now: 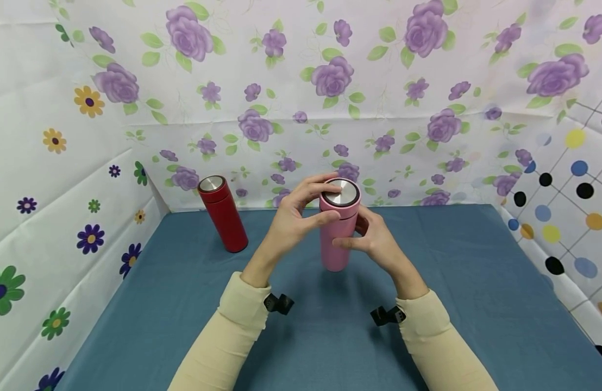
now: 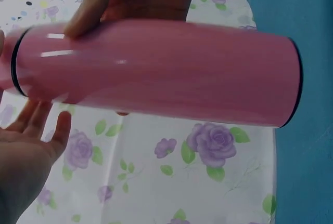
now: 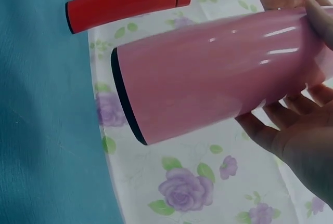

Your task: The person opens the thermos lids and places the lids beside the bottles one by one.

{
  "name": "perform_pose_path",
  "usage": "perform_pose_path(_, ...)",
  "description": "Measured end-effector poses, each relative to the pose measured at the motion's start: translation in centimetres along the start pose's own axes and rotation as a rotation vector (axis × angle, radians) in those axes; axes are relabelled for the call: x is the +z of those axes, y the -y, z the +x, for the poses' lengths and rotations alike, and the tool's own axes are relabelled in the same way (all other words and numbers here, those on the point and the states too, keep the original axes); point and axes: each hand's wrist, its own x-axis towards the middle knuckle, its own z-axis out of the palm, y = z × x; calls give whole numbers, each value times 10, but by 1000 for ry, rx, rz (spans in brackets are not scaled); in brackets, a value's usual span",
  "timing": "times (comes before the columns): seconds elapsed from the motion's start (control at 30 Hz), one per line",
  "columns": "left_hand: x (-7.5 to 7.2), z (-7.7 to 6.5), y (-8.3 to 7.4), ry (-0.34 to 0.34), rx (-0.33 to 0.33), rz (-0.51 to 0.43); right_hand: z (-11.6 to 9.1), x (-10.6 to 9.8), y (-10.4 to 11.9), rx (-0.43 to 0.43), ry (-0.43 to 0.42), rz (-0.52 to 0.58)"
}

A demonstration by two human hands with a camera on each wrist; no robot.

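A pink thermos bottle (image 1: 336, 247) stands nearly upright between the hands, its steel-topped lid (image 1: 344, 191) uppermost. The left hand (image 1: 301, 206) holds the lid, fingers across its top and thumb against its side. Lower down, the right hand (image 1: 374, 239) grips the body, thumb at the front and fingers behind. In the right wrist view the bottle (image 3: 208, 73) lies across the picture with its dark base showing; whether that base touches the table is hard to tell. A red thermos bottle (image 1: 225, 220) with a steel-topped lid is left of the hands, touched by neither.
Blue cloth covers the table (image 1: 193, 304). Behind it hangs a white sheet with purple roses (image 1: 254, 126). Flower-patterned cloth (image 1: 89, 239) borders the left side, and a dotted sheet (image 1: 575, 217) the right. Each wrist carries a small black camera (image 1: 278, 304).
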Motion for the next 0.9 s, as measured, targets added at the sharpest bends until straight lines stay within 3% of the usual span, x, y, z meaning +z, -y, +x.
perform_pose_path(0.2,-5,0,-2,59,-12,-35,-1,-2,0,13,75,40)
perform_pose_path(0.33,-5,-2,-1,64,-15,-24,-2,-3,0,27,109,55)
perform_pose_path(0.47,-1,-5,1,13,-14,-2,-2,-2,0,34,91,44)
perform_pose_path(0.67,10,-7,1,-114,8,151,1,3,0,-2,-11,-38)
perform_pose_path(0.9,13,-7,0,-140,7,179,2,4,-1,-12,-30,-62)
